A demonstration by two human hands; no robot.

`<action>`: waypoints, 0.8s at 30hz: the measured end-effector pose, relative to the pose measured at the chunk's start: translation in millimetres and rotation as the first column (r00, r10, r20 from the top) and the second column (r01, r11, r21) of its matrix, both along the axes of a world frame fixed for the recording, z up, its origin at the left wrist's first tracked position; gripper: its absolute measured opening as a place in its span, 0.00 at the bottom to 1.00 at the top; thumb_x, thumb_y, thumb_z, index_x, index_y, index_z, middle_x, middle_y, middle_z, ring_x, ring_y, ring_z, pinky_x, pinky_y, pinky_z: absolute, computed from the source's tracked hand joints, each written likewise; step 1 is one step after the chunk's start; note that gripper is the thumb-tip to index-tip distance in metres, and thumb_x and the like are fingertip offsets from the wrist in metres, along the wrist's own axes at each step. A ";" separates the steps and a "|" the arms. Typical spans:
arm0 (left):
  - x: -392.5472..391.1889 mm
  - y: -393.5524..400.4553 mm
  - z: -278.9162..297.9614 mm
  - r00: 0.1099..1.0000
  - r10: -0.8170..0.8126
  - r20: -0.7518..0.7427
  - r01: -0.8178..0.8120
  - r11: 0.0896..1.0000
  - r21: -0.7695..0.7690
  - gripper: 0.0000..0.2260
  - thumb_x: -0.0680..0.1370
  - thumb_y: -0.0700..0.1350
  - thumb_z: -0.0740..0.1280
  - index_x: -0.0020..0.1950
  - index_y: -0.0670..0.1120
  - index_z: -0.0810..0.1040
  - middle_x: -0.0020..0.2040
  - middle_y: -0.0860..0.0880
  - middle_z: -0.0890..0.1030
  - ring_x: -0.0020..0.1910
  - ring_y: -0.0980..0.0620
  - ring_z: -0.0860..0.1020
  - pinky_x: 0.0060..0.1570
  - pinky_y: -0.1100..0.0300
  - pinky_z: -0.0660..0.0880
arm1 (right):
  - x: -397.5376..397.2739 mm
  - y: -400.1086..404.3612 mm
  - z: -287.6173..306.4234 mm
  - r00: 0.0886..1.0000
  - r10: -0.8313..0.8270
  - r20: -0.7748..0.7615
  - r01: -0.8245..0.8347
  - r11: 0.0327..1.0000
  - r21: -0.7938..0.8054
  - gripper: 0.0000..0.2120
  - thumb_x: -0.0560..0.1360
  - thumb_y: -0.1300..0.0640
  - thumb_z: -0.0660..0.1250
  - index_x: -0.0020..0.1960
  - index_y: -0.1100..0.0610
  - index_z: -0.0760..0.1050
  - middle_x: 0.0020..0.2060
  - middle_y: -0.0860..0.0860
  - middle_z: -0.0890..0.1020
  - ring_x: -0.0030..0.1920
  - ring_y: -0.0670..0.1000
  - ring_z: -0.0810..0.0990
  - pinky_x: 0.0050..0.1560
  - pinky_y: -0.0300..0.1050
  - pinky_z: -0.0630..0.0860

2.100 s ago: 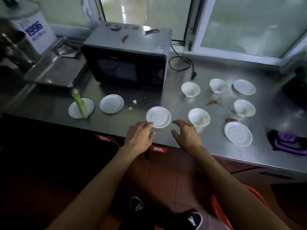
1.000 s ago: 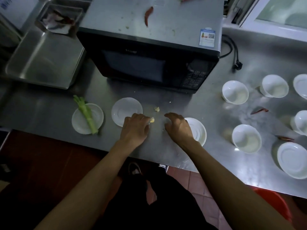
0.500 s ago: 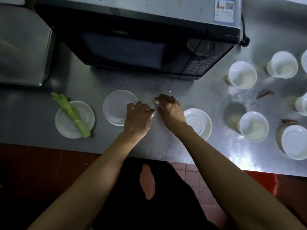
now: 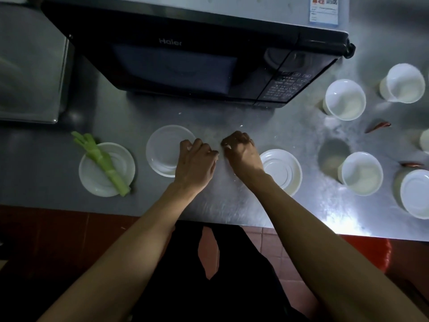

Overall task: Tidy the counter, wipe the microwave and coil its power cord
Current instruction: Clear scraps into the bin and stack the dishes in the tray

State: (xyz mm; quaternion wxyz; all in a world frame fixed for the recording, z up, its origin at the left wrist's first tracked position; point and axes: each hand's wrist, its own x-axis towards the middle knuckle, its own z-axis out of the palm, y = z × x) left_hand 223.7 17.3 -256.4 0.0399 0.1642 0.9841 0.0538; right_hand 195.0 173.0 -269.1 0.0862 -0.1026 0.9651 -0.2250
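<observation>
Sitting at the back edge of the steel table, the black microwave faces the person, its door to the left and its keypad to the right; a blue-and-white label is stuck on its grey top near the right end. A dark bit of its power cord shows at its right rear corner; the remainder is out of view. In front of the microwave, toward the table's front edge, both hands work close together. The left hand has its fingers curled, knuckles over the rim of a shallow white plate; whether it holds anything cannot be told. The right hand has its fingers curled too, thumb and forefinger pinching a small pale scrap just above the steel. Just right of that wrist lies an upturned white saucer. Toward the left end, a green vegetable stalk lies slantwise across another white plate, its leafy end overhanging the rim. A metal tray sits at the left rear corner. Toward the right end stand white bowls, with two dried red chillies lying among them and a further white plate at the right edge.
</observation>
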 end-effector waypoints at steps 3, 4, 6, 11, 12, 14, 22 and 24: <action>-0.2 -1.5 -1.2 1.000 -0.005 -0.019 0.005 0.999 0.034 0.04 0.77 0.46 0.67 0.45 0.51 0.81 0.40 0.53 0.79 0.49 0.48 0.74 0.53 0.50 0.61 | 4.9 6.4 5.2 0.999 -0.044 -0.018 0.043 0.999 -0.010 0.09 0.76 0.68 0.67 0.53 0.61 0.82 0.51 0.61 0.81 0.50 0.64 0.79 0.50 0.57 0.79; -0.1 -1.8 -1.4 1.000 -0.007 -0.025 0.008 0.999 0.045 0.04 0.77 0.46 0.67 0.45 0.51 0.81 0.41 0.53 0.79 0.49 0.48 0.74 0.53 0.50 0.61 | 7.2 8.1 6.9 0.998 -0.060 -0.034 0.059 0.998 -0.022 0.09 0.75 0.68 0.68 0.53 0.62 0.82 0.50 0.61 0.81 0.50 0.64 0.79 0.50 0.57 0.79; -0.4 -2.3 -1.3 0.999 -0.017 -0.041 0.020 0.997 0.077 0.03 0.77 0.46 0.68 0.46 0.50 0.82 0.41 0.52 0.80 0.50 0.47 0.74 0.53 0.50 0.61 | 11.7 11.3 10.0 0.993 -0.099 -0.060 0.097 0.994 -0.041 0.08 0.75 0.68 0.69 0.53 0.62 0.83 0.49 0.60 0.82 0.48 0.63 0.79 0.48 0.56 0.80; -1.4 -6.6 4.7 0.997 -0.023 -0.074 0.034 0.987 0.155 0.03 0.76 0.43 0.68 0.46 0.48 0.82 0.43 0.50 0.81 0.51 0.45 0.75 0.53 0.47 0.64 | 23.6 16.9 19.0 0.980 -0.181 -0.078 0.175 0.981 -0.077 0.08 0.75 0.66 0.68 0.53 0.62 0.83 0.49 0.60 0.83 0.48 0.62 0.80 0.47 0.57 0.80; -1.9 -8.0 6.8 0.997 -0.025 -0.068 0.036 0.987 0.157 0.04 0.77 0.43 0.68 0.47 0.48 0.82 0.44 0.49 0.82 0.52 0.45 0.75 0.54 0.47 0.64 | 26.2 17.8 21.0 0.976 -0.198 -0.089 0.191 0.978 -0.086 0.08 0.74 0.66 0.69 0.53 0.62 0.83 0.48 0.60 0.83 0.47 0.62 0.80 0.47 0.57 0.80; -2.6 -9.8 11.9 0.997 -0.036 -0.066 0.046 0.985 0.164 0.05 0.78 0.44 0.66 0.48 0.48 0.82 0.45 0.49 0.82 0.52 0.44 0.75 0.55 0.46 0.64 | 33.2 19.2 24.7 0.967 -0.235 -0.102 0.225 0.969 -0.098 0.08 0.74 0.66 0.69 0.52 0.61 0.83 0.48 0.59 0.83 0.47 0.62 0.80 0.46 0.57 0.80; -8.9 -2.1 30.3 0.985 -0.146 -0.091 0.161 0.968 0.194 0.03 0.76 0.44 0.69 0.47 0.48 0.83 0.44 0.49 0.81 0.49 0.44 0.76 0.49 0.49 0.67 | 70.8 35.8 38.3 0.885 -0.442 -0.144 0.421 0.894 -0.155 0.08 0.72 0.67 0.69 0.50 0.61 0.82 0.44 0.59 0.82 0.45 0.63 0.79 0.42 0.56 0.77; -8.4 -1.8 32.6 0.982 -0.173 -0.080 0.185 0.964 0.189 0.04 0.76 0.44 0.69 0.47 0.48 0.83 0.44 0.49 0.82 0.49 0.44 0.76 0.49 0.49 0.68 | 75.7 36.6 40.4 0.874 -0.465 -0.142 0.445 0.883 -0.152 0.08 0.72 0.67 0.69 0.50 0.62 0.82 0.44 0.59 0.82 0.45 0.64 0.78 0.41 0.56 0.77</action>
